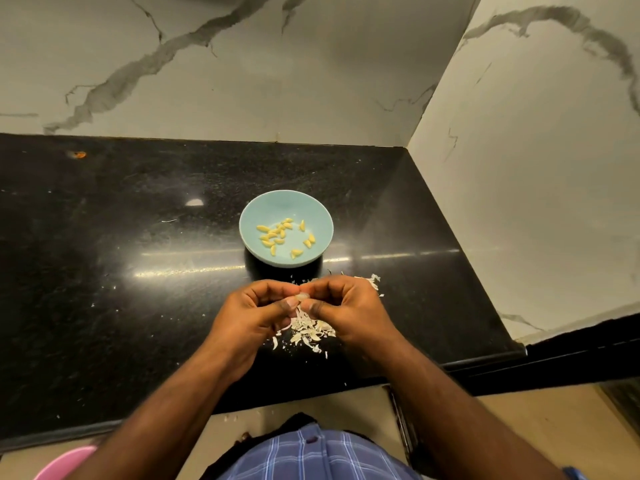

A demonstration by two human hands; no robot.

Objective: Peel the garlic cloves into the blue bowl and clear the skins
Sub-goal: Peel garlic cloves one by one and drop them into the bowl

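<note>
Both sets of fingers (313, 292) curled tight, tips meeting over one small pale garlic clove (303, 297). Left hand (258, 311) pinching it thumb against forefinger; right hand (349, 306) pinching from the other side, held just above the counter (138, 271). Mostly hidden by fingertips, so long axis hard to read; seems to lie roughly left to right between the hands, tip direction not visible.

Likely very light, firm but small; slick once bared, so prone to squirt out of a hard pinch. Best held by the blunt root end, with a nail worked under the papery skin at the tip. Skin itself dry, brittle, weightless, apt to cling to fingers or drift off.

Directly beneath the hands, a loose heap of skins (311, 329), more scattered toward the right and near the counter edge. Beyond, well apart from the hands, the blue bowl (252, 216) holding a scatter of peeled yellow cloves (277, 233), lying flat, pointing every which way.
</note>
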